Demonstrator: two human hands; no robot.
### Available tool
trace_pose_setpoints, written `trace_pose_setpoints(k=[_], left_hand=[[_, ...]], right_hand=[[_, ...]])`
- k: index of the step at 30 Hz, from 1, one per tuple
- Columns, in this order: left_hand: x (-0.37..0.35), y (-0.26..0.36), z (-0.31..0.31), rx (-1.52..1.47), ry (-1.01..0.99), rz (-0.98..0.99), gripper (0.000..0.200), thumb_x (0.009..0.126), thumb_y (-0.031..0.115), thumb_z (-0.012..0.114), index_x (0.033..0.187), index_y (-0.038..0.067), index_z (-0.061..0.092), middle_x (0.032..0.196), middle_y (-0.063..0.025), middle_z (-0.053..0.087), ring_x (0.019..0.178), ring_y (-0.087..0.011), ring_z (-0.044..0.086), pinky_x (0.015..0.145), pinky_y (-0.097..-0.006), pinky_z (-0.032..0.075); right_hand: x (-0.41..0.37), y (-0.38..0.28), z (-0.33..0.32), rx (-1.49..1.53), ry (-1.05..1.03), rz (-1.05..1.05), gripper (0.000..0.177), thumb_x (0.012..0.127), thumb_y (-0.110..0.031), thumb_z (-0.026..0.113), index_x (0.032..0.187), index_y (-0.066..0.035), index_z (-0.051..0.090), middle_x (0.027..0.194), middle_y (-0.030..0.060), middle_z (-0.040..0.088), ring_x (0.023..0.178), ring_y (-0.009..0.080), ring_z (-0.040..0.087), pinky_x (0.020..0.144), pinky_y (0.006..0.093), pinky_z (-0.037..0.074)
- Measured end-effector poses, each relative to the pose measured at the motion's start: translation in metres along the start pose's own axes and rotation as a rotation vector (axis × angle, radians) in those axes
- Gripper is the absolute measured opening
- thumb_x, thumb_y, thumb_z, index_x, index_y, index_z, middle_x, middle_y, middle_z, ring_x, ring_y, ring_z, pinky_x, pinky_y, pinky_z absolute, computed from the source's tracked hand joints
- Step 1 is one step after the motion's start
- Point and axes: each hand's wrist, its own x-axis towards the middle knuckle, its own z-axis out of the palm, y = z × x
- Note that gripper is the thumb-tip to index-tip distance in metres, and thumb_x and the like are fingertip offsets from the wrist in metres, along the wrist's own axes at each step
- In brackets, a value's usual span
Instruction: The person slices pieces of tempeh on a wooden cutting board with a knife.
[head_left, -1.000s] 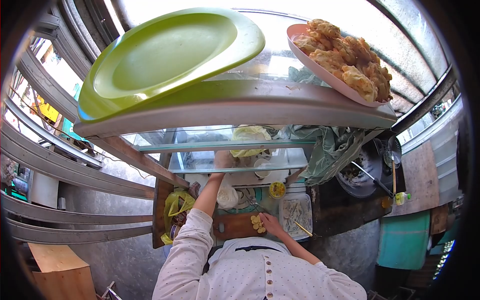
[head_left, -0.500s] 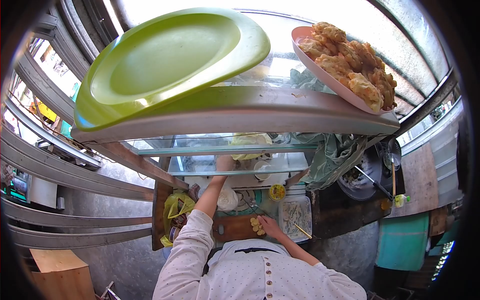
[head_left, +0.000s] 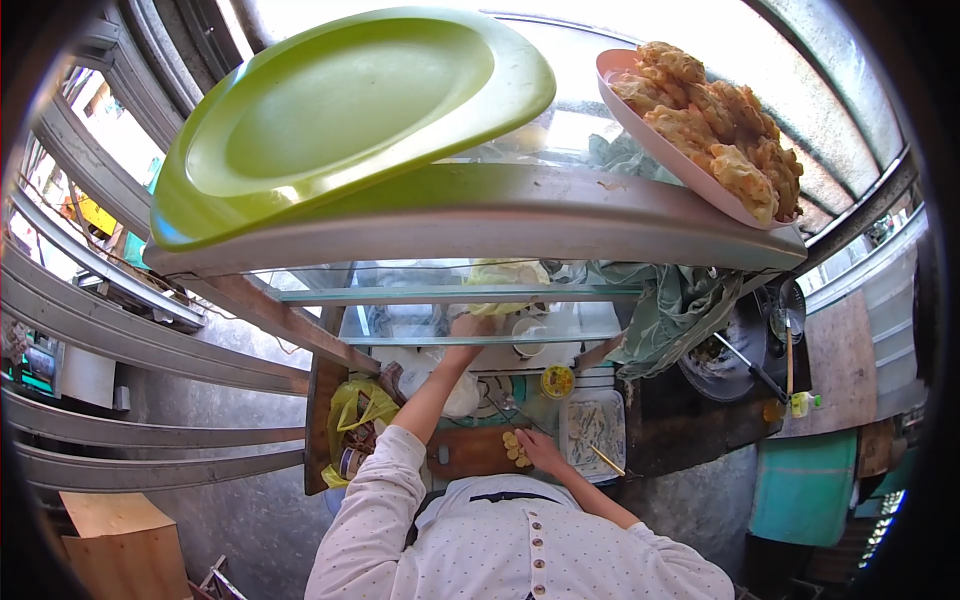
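My left hand (head_left: 474, 327) reaches through the open side of the glass cabinet, up against a yellow-green plastic bag (head_left: 500, 285); its fingers are partly hidden, so their grip does not show. Low on the counter, my right hand (head_left: 541, 453) is closed at the right end of a brown cutting board (head_left: 470, 455). A thin dark strip, seemingly a knife (head_left: 518, 415), runs up and left from it. Several round yellow slices (head_left: 516, 448) lie on the board beside its fingers. A white cup (head_left: 528, 338) stands in the cabinet right of my left hand.
On the cabinet top are a green tray (head_left: 350, 110) and a pink dish (head_left: 640, 120) of fried fritters. A cloth (head_left: 665, 315) hangs at its right. Below are a yellow-lidded jar (head_left: 556, 381), a clear container (head_left: 592, 435), a wok (head_left: 725, 365) and a yellow bag (head_left: 360, 415).
My left hand has shifted slightly right and down by the plastic bag. My right hand stays beside the slices, almost unmoved. The view has tilted a little.
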Motion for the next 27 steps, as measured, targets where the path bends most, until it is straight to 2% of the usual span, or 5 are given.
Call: trace_pose_setpoints(k=[9,12,16,18,27], left_hand=[[0.01,0.019,-0.012,-0.18,0.287,0.026,0.025,0.066,0.025,0.063,0.087,0.013,0.061,0.078,-0.014,0.062,0.074,-0.0348,0.06,0.062,-0.0438,0.048],[0.01,0.013,-0.02,-0.127,0.054,-0.045,0.034,0.071,0.019,0.06,0.104,0.009,0.056,0.084,-0.0111,0.063,0.079,-0.0304,0.061,0.069,-0.0391,0.048],[0.012,-0.025,-0.007,-0.486,-0.205,-0.263,0.023,0.068,0.022,0.059,0.083,0.006,0.064,0.076,-0.0171,0.063,0.073,-0.0357,0.06,0.065,-0.0432,0.047],[0.006,-0.043,0.001,-0.279,0.041,-0.057,0.02,0.069,0.02,0.058,0.074,0.002,0.063,0.069,-0.0178,0.062,0.07,-0.0351,0.06,0.064,-0.0414,0.047],[-0.034,-0.015,-0.04,-0.16,0.24,-0.096,0.021,0.073,0.02,0.06,0.089,0.007,0.066,0.082,-0.0185,0.061,0.077,-0.0354,0.058,0.07,-0.042,0.046]], right_hand=[[0.0,-0.01,-0.001,-0.05,0.023,-0.018,0.048,0.09,-0.043,0.039,0.089,0.001,0.056,0.074,0.018,0.058,0.071,0.0316,0.056,0.065,0.0361,0.042],[-0.001,-0.015,-0.002,-0.022,0.043,-0.015,0.047,0.09,-0.042,0.04,0.086,0.003,0.055,0.071,0.0176,0.057,0.068,0.0295,0.055,0.065,0.035,0.042],[0.001,-0.009,-0.002,-0.031,0.062,-0.048,0.047,0.09,-0.042,0.041,0.085,0.003,0.054,0.07,0.0158,0.056,0.065,0.0255,0.055,0.063,0.0338,0.042],[0.003,-0.006,0.0,-0.035,0.058,-0.033,0.047,0.09,-0.041,0.041,0.084,0.003,0.054,0.069,0.0146,0.056,0.064,0.023,0.055,0.062,0.0328,0.042],[0.015,-0.03,0.004,0.256,0.064,0.181,0.033,0.091,-0.039,0.043,0.093,-0.006,0.045,0.055,0.0041,0.043,0.041,0.0108,0.041,0.038,0.0279,0.033]])
